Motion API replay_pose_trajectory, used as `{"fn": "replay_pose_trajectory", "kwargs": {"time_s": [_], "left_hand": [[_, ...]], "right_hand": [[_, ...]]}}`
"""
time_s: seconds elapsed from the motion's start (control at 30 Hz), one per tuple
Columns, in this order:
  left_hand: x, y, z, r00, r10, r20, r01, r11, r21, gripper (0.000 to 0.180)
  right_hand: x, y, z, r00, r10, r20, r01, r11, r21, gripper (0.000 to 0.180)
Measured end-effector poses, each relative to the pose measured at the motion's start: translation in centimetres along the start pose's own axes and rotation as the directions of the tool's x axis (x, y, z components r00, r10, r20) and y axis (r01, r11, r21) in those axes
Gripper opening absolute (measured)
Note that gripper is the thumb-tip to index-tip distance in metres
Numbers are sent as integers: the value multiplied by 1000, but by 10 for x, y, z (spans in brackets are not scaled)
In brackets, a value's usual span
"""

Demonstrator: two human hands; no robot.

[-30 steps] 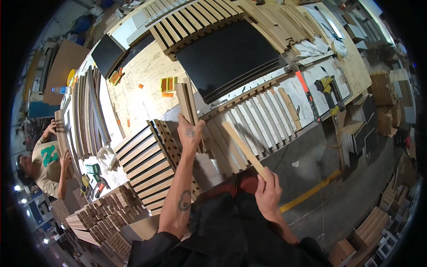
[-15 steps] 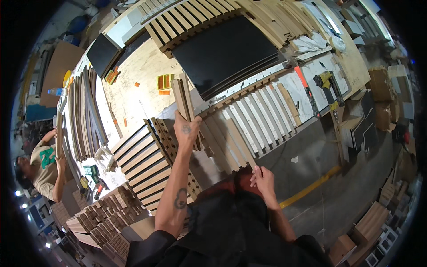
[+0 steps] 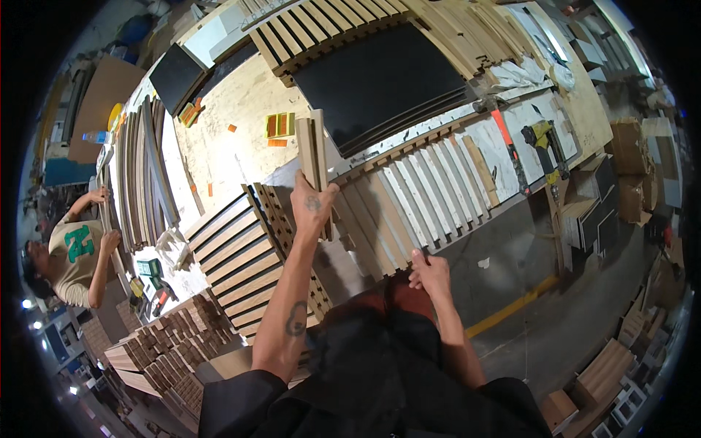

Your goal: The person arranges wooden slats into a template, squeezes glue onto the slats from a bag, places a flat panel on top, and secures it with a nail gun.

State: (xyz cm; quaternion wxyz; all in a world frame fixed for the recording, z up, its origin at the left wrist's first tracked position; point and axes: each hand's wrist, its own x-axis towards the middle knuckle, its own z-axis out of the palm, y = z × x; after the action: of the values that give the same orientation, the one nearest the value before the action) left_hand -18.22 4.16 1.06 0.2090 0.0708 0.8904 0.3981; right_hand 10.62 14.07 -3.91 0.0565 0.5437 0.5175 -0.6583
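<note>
My left hand (image 3: 312,204) is closed round a small bundle of wooden slats (image 3: 309,146), held upright over the near edge of the workbench. My right hand (image 3: 432,277) has its fingers curled, with no slat visible in them; its thumb tip is at the near end of a row of slats. In that row, bare brown slats (image 3: 370,223) lie on the left, beside white-faced slats (image 3: 431,193) on the right. Along the row's far side runs a notched wooden strip (image 3: 398,157).
Black panels (image 3: 380,84) are stacked beyond the row. A red-handled hammer (image 3: 507,142) and a yellow-black nail gun (image 3: 540,139) lie to the right. A slatted panel (image 3: 237,263) stands left, near stacked wooden blocks (image 3: 164,347). A co-worker (image 3: 77,244) handles long strips at far left.
The slat my right hand gripped by its end now lies in the row, and those fingers are off it or only at its end. My left hand still holds its bundle.
</note>
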Motion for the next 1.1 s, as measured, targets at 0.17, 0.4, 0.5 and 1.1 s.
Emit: {"fn": "replay_pose_trajectory", "kwargs": {"time_s": [0.17,0.4,0.5,1.1], "left_hand": [[-62,17,2,982,34,188,73,841,-537,50],[-143,-1,59,921,-101,376,374,501,-781,43],[-132,-15,61,922,-215,322,383,633,-673,41],[10,-14,17,998,-68,6,68,989,-134,42]], "right_hand": [[-51,-30,7,951,-276,-138,241,944,-226,44],[-68,-40,-6,933,-102,346,102,995,16,30],[-56,-14,-10,962,-162,218,170,985,-15,22],[9,-8,-12,960,-141,-240,123,989,-88,47]]}}
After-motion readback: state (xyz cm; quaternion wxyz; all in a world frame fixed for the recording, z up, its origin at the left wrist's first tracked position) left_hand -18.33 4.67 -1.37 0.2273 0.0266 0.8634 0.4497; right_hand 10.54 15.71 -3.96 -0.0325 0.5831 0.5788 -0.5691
